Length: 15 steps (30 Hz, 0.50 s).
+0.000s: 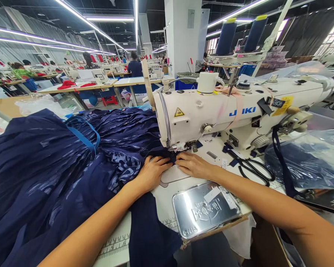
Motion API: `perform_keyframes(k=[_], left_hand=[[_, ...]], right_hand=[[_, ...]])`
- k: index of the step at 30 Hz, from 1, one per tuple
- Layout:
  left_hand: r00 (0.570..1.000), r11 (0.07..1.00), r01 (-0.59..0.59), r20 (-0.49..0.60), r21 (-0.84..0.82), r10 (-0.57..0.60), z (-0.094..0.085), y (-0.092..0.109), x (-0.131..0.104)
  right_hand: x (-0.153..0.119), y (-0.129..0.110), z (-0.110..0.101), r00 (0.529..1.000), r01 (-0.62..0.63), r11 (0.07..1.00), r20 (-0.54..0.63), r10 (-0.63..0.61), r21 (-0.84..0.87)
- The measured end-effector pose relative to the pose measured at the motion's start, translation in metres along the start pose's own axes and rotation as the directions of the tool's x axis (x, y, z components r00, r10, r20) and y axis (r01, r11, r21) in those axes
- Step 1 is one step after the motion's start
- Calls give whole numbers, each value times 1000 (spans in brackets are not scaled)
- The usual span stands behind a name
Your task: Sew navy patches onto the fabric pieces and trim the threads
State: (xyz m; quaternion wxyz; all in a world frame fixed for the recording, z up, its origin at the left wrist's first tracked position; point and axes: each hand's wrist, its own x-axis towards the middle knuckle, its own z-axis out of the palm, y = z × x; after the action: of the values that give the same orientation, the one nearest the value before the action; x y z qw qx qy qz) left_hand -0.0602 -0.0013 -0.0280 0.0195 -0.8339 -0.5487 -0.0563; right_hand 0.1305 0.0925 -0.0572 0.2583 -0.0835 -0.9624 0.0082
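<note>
While pinned flat under the needle area of the sewing machine (211,115), navy fabric (58,174) mid-seam by the look of it: a small edge at the presser foot, with the great bulk heaped to the left on the counter (119,244) and a strip hanging off the near edge, so likely much stitching left. Dark blue, thin, pleated in places, faintly patterned in paler blue, with a brighter blue strap (83,135) lying across the heap. Left hand (153,172) spread, palm down on the cloth just left of the needle; right hand (193,165) likewise flat, fingers pressed together, guiding from the right, pinching nothing. Near the right wrist, a shiny metal tray (206,209); beyond, black scissors (252,168) on the counter. Overhead, two dark thread cones (241,35).
</note>
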Motion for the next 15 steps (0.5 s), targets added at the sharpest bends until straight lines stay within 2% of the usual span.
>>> perform_keyframes(k=[7, 15], left_hand=[[1000, 1000, 2, -3, -8, -2, 2, -8, 7], [999, 999, 5, -36, -38, -6, -2, -16, 18]], right_hand=[[2, 3, 3, 999, -41, 999, 4, 41, -28], [4, 11, 1, 994, -108, 993, 27, 107, 56]])
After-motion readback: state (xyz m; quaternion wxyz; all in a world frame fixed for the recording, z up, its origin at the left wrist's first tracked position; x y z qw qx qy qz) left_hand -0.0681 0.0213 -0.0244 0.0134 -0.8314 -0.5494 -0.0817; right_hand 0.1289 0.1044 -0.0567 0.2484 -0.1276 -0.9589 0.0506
